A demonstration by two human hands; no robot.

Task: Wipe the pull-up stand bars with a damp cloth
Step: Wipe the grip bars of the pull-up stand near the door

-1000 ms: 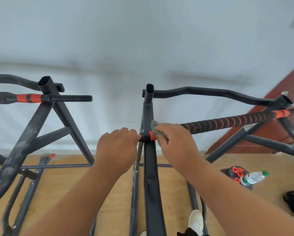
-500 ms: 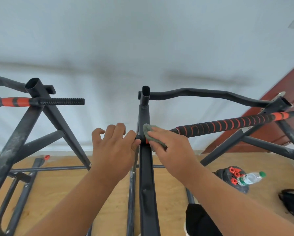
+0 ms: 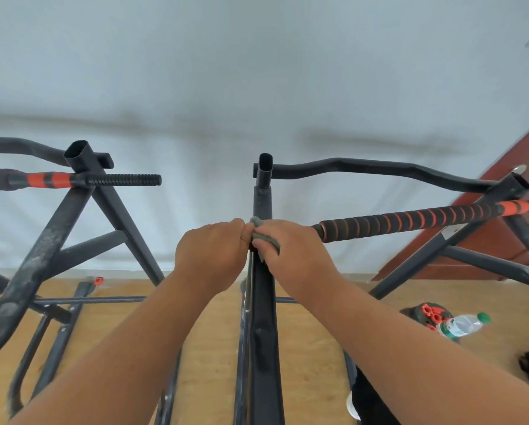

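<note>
**Both hands at the central post, cloth pressed to the bar joint**

Seen from the head camera, looking down a black upright post (image 3: 262, 317) of the pull-up stand. Long axis of the post running from the bottom of the view straight up, ending in an open tube mouth just above the hands.

Right hand (image 3: 291, 253) curled over a grey cloth (image 3: 264, 237), fingers (image 3: 269, 245) gripping it and pressing it against the post where the padded grip bar (image 3: 410, 220) meets it. Cloth mostly hidden under the hand, only a crumpled edge showing at the fingertips. Grip bar stretching away from the right fingers to the right and slightly upward, wrapped in black foam with orange spiral stripes, orange band near its far end.

Left hand (image 3: 211, 253) just beside the right, knuckles touching or nearly touching it, fingers curled at the left side of the post; what they close on not visible, so grip cannot be told.

Above the fingers, a wavy black top bar (image 3: 379, 168) running rightward from the post top. Well to the left of the left hand, a second frame (image 3: 42, 250) with a short ribbed bar (image 3: 122, 180) pointing right.

Below and right of the right forearm, on the wooden floor (image 3: 214, 348), a plastic water bottle (image 3: 462, 325) lying beside orange parts (image 3: 432, 312).
</note>
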